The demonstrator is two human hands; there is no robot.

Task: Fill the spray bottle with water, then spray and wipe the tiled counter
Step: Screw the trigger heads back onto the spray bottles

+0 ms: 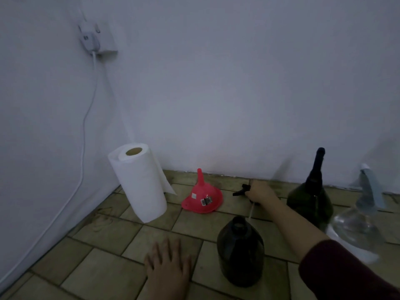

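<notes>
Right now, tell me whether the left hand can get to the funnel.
Probably yes: the left hand rests flat on the tiles, and only bare counter lies between it and the funnel.

We cannot read any text here. The red funnel (202, 197) carries two small stickers, one like a barcode, but their print is too blurred.

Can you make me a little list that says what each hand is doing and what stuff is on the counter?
left hand: flat on the tan tiled counter
right hand: grips the black spray trigger head, tube hanging
dark brown plastic bottle: upright, open
red plastic funnel: upside down
white paper towel roll: upright, left
dark green glass bottle: right
clear bottle: far right
</notes>
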